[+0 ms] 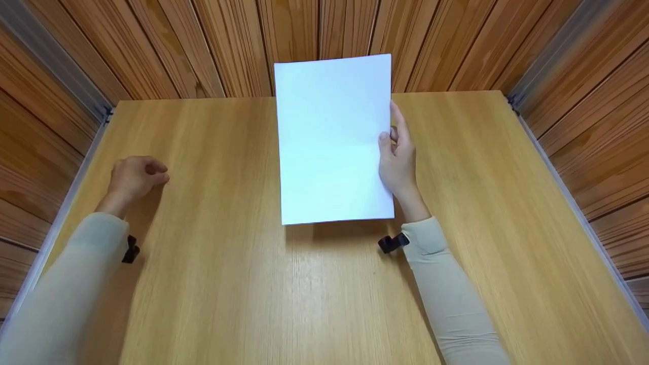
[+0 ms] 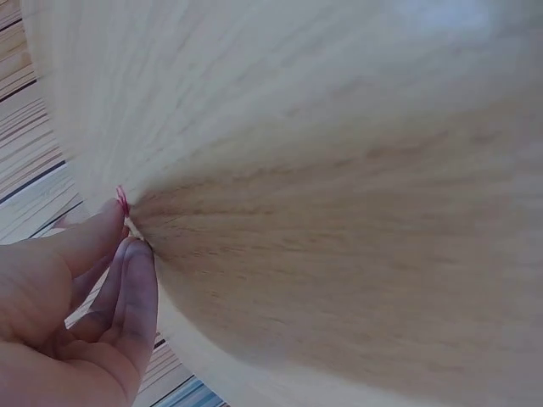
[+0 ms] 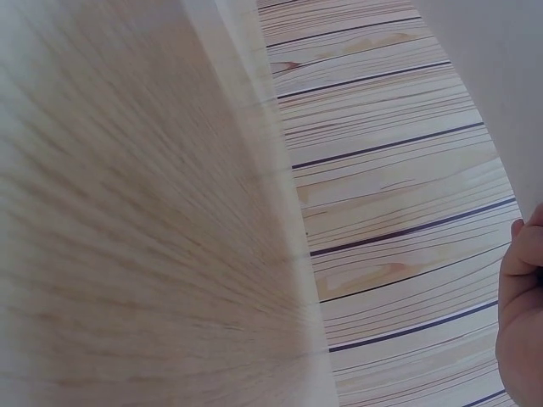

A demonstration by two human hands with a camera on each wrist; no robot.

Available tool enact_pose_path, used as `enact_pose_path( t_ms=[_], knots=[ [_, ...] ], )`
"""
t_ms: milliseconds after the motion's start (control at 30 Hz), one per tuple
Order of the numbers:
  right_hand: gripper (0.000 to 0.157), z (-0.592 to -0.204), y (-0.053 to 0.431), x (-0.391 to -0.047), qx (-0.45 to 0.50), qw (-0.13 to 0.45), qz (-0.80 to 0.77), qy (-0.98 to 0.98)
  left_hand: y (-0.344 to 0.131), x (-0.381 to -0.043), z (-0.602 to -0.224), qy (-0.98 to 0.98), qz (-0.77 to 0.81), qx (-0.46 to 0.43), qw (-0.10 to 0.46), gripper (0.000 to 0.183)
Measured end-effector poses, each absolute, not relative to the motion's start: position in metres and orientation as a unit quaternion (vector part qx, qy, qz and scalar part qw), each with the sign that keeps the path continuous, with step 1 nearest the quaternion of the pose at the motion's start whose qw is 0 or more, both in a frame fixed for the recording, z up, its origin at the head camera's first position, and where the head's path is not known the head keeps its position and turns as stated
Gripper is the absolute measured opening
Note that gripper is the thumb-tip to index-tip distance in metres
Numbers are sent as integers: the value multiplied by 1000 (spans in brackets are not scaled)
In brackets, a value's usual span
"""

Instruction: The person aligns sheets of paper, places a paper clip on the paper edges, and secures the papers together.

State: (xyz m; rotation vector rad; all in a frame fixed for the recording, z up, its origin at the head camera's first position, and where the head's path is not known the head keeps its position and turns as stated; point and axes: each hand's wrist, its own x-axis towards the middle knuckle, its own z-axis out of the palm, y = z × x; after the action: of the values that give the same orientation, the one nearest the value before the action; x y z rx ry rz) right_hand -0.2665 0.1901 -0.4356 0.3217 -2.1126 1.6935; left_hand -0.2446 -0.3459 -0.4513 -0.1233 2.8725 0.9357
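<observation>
"Above the tabletop point(image 1: 228, 263), toward its far side, what am I looking at?"

"One plain white sheet point(image 1: 329, 142), held up with its blank face toward the head camera. It is taller than it is wide and slightly slanted, and its top edge overlaps the plank wall point(image 1: 350, 25) behind."

"Which hand has it?"

"The right hand point(image 1: 399, 165). It is clamped on the sheet's right edge, about halfway up: the thumb lies over the front, and the other fingers are partly hidden at the edge and behind."

"Is the sheet resting on the wood?"

"It looks raised. A soft shadow falls on the tabletop just below its lower edge."

"And the left hand point(image 1: 133, 176)?"

"Well apart from the sheet, near the left side of the tabletop. Its fingers curve loosely, with the thumb and fingertips close together. I can't tell whether they touch the wood."

"In the left wrist view I see a small reddish mark by the thumb tip."

"So do I, but it's too small to make out."

"What does the right wrist camera give us?"

"Only part of the right hand at the picture's edge, with a pale surface above it, the tabletop filling the left and striped planks between."

"Anything on the arms?"

"Two pale sleeves point(image 1: 456, 304), each with a black clip point(image 1: 393, 243) at the wrist. Grey rails point(image 1: 563, 167) run along both sides of the tabletop."
</observation>
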Motion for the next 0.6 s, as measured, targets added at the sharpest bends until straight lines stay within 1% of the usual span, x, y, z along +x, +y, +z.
enact_pose_path(
  t_ms=[233, 400, 500, 600],
  knots=[
    [58, -436, 192, -267, 124, 208, 605, -759, -342, -244, -453, 952, 302, -33, 30, 17],
    [58, -437, 192, -267, 126, 214, 602, -759, -343, -245, -455, 955, 294, -23, 22, 16],
    [58, -437, 192, -268, 132, 218, 598, -760, -344, -245, -454, 958, 286, -23, 30, 17],
    [58, -437, 191, -267, 136, 222, 594, -762, -344, -247, -451, 957, 283, -30, 55, 17]
  ],
)
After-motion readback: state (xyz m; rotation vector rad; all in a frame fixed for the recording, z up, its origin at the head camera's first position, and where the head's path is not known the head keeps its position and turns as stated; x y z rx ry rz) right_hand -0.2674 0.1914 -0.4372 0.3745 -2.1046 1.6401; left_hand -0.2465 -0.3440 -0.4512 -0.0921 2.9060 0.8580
